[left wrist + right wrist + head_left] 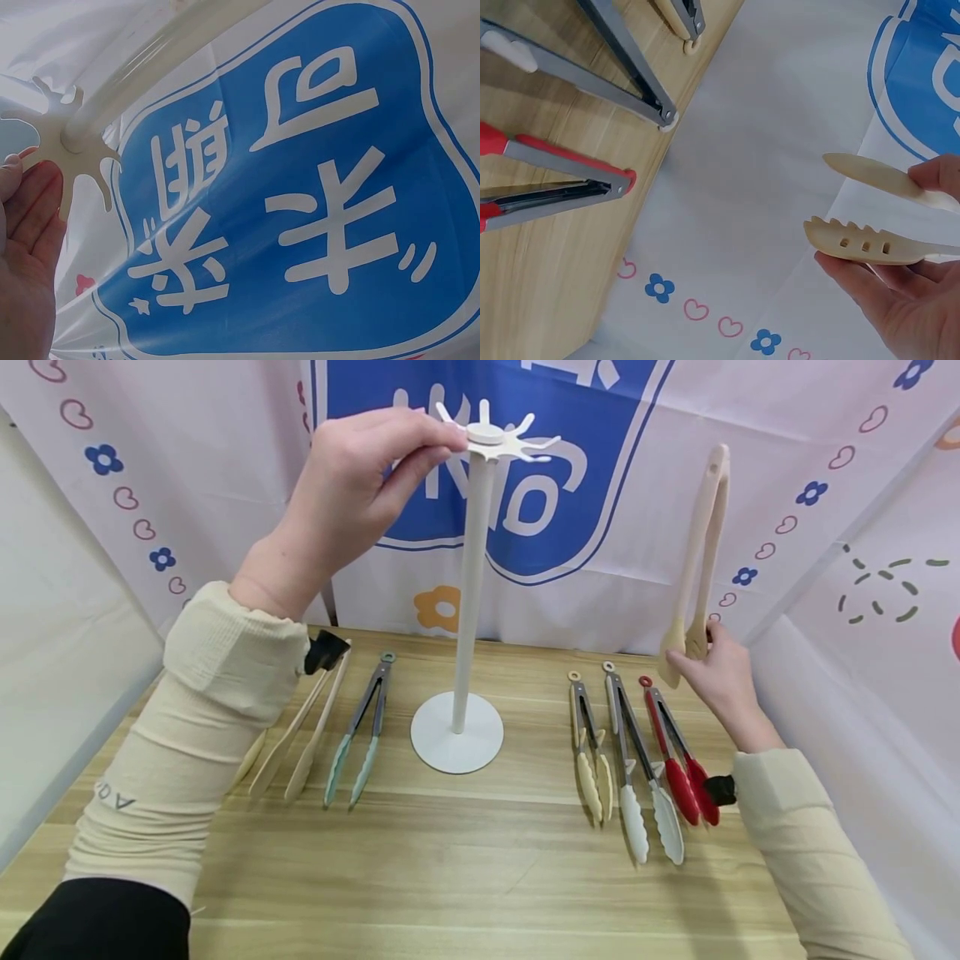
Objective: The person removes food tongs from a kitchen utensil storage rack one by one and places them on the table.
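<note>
My left hand pinches an arm of the white hook rack at the top of a stand. In the left wrist view, thumb and fingers hold one prong of the rack. The stand's white pole rises upright from a round base on the table. My right hand grips beige tongs near their tips, with the hinge end pointing up above the table. The right wrist view shows one plain tip and one slotted, toothed tip between thumb and fingers.
Right of the stand lie cream tongs, white tongs and red tongs. Left of it lie mint-green tongs and beige tongs, partly behind my left sleeve. A printed cloth hangs behind the wooden table.
</note>
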Available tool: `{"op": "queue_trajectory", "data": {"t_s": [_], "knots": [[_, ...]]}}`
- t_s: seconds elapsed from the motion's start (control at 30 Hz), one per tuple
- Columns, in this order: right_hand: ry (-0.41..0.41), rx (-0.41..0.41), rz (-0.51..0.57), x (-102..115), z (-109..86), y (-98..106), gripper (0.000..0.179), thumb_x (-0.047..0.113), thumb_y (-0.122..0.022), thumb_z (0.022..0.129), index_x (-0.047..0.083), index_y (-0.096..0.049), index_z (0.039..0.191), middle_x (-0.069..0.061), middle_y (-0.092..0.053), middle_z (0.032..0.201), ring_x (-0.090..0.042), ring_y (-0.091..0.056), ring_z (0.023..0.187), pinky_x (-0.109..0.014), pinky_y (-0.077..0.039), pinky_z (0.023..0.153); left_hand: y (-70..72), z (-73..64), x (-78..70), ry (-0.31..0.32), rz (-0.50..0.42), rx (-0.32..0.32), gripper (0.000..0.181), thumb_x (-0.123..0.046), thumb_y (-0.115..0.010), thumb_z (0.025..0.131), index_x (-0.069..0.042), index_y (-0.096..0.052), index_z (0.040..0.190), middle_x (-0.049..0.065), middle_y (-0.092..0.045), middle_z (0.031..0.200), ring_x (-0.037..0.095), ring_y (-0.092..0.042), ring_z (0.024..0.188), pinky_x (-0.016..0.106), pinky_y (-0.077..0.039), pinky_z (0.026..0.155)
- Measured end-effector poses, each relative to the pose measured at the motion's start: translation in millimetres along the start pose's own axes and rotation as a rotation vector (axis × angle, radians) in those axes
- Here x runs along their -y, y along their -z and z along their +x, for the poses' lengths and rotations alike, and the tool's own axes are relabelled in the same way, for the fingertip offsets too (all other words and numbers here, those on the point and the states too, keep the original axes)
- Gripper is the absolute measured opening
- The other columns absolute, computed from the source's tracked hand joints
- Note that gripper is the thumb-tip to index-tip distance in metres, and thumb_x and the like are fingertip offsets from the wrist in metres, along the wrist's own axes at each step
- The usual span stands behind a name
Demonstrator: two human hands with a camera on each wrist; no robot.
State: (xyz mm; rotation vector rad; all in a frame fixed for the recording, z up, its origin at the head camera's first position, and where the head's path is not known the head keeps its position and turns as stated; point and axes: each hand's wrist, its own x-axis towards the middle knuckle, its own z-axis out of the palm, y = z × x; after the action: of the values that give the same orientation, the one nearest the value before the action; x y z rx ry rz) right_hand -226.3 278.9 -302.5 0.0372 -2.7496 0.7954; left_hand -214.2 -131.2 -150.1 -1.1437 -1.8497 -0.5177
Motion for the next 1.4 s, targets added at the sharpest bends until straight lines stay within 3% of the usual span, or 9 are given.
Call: {"op": "queue_trajectory", "data": {"t_s": [0.2,0.57,0.77,0.87,1.03,1.4], "knots": [[-0.031,0.037,-0.029,-15,-3.1,6,0.058,0.030,-0.058,0.085,-0.012,-0.041,0.123,-0.034,-0.053,0.105,-0.043,-0.053,0.089,-0.051,-0.047,0.072,0.0,0.7,0.7,-0.021,0.007,-0.003,0.025,-0.011,-0.046,0.095,0.006,-0.063,0.103,0.017,-0.065,0.102,0.026,-0.061,0.099,0.025,-0.033,0.103],[-0.039,0.105,-0.087,-39,-10.0,13,0.061,0.031,-0.056,0.087,-0.016,-0.039,0.121,-0.037,-0.051,0.105,-0.043,-0.052,0.087,-0.053,-0.048,0.070,0.1,0.9,0.6,-0.016,-0.010,-0.012,0.024,-0.010,-0.046,0.095,0.006,-0.064,0.102,0.016,-0.066,0.101,0.025,-0.061,0.097,0.024,-0.035,0.101],[-0.075,0.174,-0.080,-51,-16.5,16,0.063,0.032,-0.056,0.088,-0.016,-0.037,0.123,-0.038,-0.049,0.107,-0.042,-0.051,0.087,-0.049,-0.048,0.068,0.2,0.2,0.5,-0.008,-0.005,-0.003,0.025,-0.011,-0.046,0.095,0.006,-0.063,0.103,0.016,-0.066,0.103,0.024,-0.061,0.099,0.023,-0.038,0.098],[-0.087,0.202,-0.080,-58,-20.6,18,0.062,0.033,-0.055,0.088,-0.016,-0.038,0.122,-0.037,-0.050,0.105,-0.040,-0.052,0.084,-0.041,-0.049,0.062,0.5,0.0,0.6,-0.007,-0.005,-0.002,0.025,-0.011,-0.046,0.095,0.006,-0.063,0.103,0.016,-0.066,0.103,0.024,-0.061,0.100,0.023,-0.038,0.098],[-0.066,0.223,-0.118,-68,-27.2,19,0.050,0.029,-0.058,0.085,-0.014,-0.046,0.108,-0.029,-0.056,0.086,-0.031,-0.054,0.068,-0.030,-0.044,0.050,1.2,0.1,0.7,-0.012,-0.001,0.002,0.025,-0.011,-0.046,0.095,0.006,-0.063,0.103,0.016,-0.065,0.102,0.025,-0.061,0.099,0.023,-0.036,0.100],[-0.073,0.319,-0.180,-84,-37.8,19,0.038,0.028,-0.058,0.082,-0.007,-0.048,0.090,-0.017,-0.057,0.070,-0.023,-0.055,0.058,-0.031,-0.044,0.048,1.1,0.3,-0.4,0.000,-0.014,-0.002,0.025,-0.011,-0.046,0.095,0.005,-0.063,0.103,0.015,-0.066,0.102,0.023,-0.061,0.095,0.022,-0.043,0.093]]}}
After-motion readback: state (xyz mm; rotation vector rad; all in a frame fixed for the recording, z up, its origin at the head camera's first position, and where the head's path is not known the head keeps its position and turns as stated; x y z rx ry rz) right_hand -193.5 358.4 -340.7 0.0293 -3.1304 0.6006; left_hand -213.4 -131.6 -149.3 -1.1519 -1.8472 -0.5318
